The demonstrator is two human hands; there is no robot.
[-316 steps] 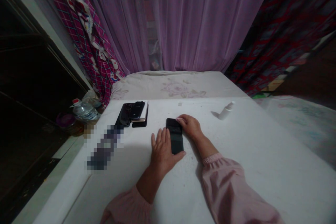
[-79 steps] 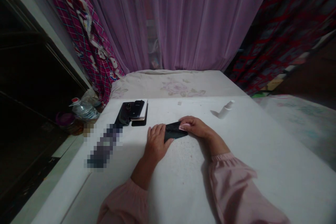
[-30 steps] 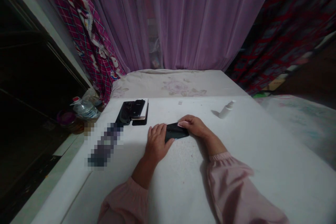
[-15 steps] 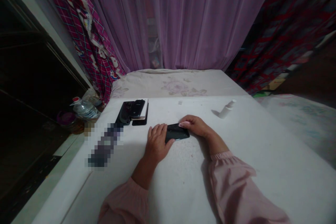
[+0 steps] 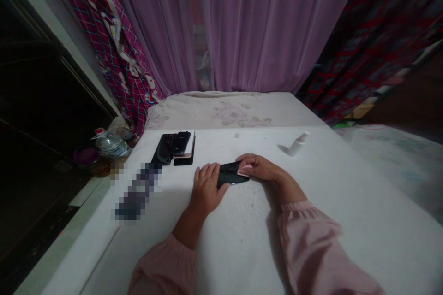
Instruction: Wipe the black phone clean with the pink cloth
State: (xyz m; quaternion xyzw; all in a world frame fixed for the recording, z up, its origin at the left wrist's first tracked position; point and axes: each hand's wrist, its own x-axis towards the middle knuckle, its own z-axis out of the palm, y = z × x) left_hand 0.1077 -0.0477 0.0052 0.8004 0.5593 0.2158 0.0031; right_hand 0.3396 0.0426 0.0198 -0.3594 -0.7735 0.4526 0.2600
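"What's in the right hand?"

"A pink cloth, pinched in curled fingers on the right end of the black phone."

"And the left hand?"

"Palm down, grip clasping the phone's other end, thumb by its near edge, all on the white tabletop."

The phone at mid-table looks smooth and glossy; the pink pad on it, matt. The table wears matt cloth; near its far right corner the bottle is dull plastic, beyond its left edge the jug clear plastic.
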